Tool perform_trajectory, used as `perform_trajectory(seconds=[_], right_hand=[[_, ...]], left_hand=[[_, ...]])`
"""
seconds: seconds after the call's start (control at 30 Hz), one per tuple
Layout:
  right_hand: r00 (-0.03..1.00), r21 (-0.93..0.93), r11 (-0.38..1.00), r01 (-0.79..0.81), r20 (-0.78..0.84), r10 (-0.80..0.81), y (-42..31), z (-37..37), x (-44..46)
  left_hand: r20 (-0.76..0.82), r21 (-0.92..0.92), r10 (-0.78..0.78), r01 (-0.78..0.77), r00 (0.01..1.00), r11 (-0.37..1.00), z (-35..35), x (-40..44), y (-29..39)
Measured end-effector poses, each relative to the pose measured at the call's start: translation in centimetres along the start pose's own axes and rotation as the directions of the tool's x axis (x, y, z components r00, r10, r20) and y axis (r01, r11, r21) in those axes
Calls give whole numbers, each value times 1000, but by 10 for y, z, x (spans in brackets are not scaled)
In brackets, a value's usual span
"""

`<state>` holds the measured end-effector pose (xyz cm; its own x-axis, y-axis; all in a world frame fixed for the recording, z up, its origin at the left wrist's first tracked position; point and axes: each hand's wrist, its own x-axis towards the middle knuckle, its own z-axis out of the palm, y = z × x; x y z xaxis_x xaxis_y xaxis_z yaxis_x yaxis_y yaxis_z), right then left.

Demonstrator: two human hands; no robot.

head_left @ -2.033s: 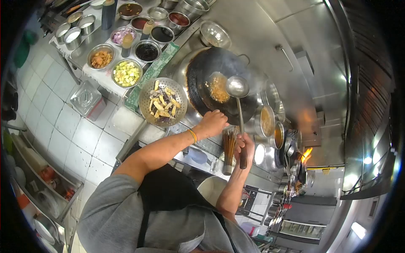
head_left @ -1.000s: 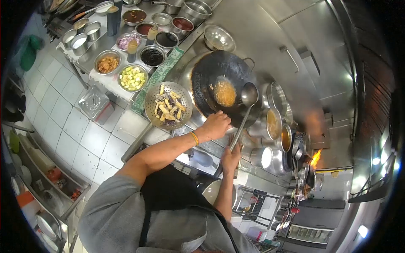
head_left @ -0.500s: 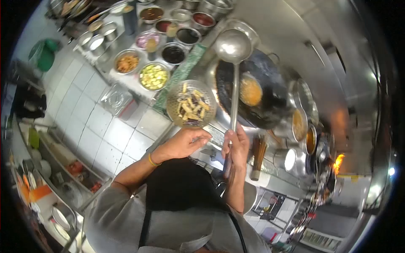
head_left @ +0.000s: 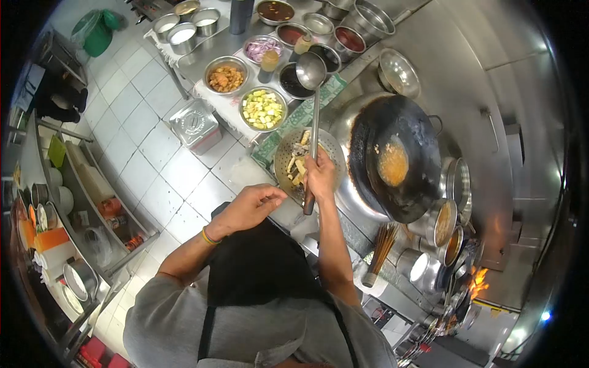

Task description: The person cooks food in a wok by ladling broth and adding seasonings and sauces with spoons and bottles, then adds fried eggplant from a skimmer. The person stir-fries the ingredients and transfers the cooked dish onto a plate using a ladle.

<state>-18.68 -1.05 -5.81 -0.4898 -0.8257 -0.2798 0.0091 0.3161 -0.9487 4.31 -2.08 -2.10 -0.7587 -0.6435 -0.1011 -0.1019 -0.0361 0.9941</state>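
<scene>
My right hand [head_left: 320, 175] is wrapped round the handle of a metal ladle [head_left: 311, 70], over the perforated strainer. The ladle's bowl is above the dish of dark sauce [head_left: 293, 86]. Pale fried strips lie in the strainer [head_left: 331, 150], partly hidden by my hand and the handle. My left hand [head_left: 257, 202], with a yellow band at the wrist, hovers just left of the strainer, empty, its fingers loosely bent and the thumb a little apart. To the right, a blackened wok [head_left: 408, 193] holds an orange-brown mixture [head_left: 392, 164].
Bowls of yellow-green cubes [head_left: 262, 109], orange-brown pieces [head_left: 226, 76] and sliced onion [head_left: 262, 49] stand beyond the strainer. Right of the wok are several pots [head_left: 443, 224], a bundle of thin sticks [head_left: 381, 248] and an open flame [head_left: 478, 282]. A lidded container [head_left: 196, 126] rests on the tiles.
My right hand has carried the ladle from the wok leftward to over the strainer and sauce bowls. My left hand has left the wok's near edge. The view has shifted, moving the scene rightward.
</scene>
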Motion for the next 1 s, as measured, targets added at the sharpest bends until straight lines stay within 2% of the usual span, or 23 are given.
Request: perform_trajectory(seconds=[0.2, 0.3, 0.5, 0.6, 0.77, 0.87, 0.93, 0.97, 1.0], right_hand=[[1000, 6, 1000, -26, -9, 26, 4, 0, 3], [995, 80, 992, -97, 6, 97, -3, 1, -1], [985, 445, 879, -170, 101, 139, -1, -5, 1], [987, 568, 809, -147, 138, 82, -5, -12, -2], [978, 629, 751, -200, 175, 114, -20, -34, -17], [994, 687, 719, -106, 86, 63, -50, -59, -51], [996, 632, 775, 9, -75, 49, -62, -91, -81], [994, 581, 810, 78, -111, -15, -69, -109, -97], [985, 524, 838, 150, -150, -83, -76, -129, -112]], left_hand=[[-53, 43, 14, -12, 998, 999, -8, 10, -5], [-49, 59, 16, -13, 999, 998, -12, 15, -6], [-33, 75, 33, -31, 999, 997, -17, 20, -1], [-29, 86, 21, -19, 999, 996, -16, 18, -1], [-19, 65, -10, 11, 1000, 998, -8, 7, -1], [-45, 76, -24, 27, 999, 997, -7, -8, -5], [-74, 79, -43, 48, 996, 996, -9, -19, -7], [-101, 22, -85, 87, 991, 996, -9, -26, -8], [-134, 45, -73, 79, 988, 996, -11, -32, -12]])
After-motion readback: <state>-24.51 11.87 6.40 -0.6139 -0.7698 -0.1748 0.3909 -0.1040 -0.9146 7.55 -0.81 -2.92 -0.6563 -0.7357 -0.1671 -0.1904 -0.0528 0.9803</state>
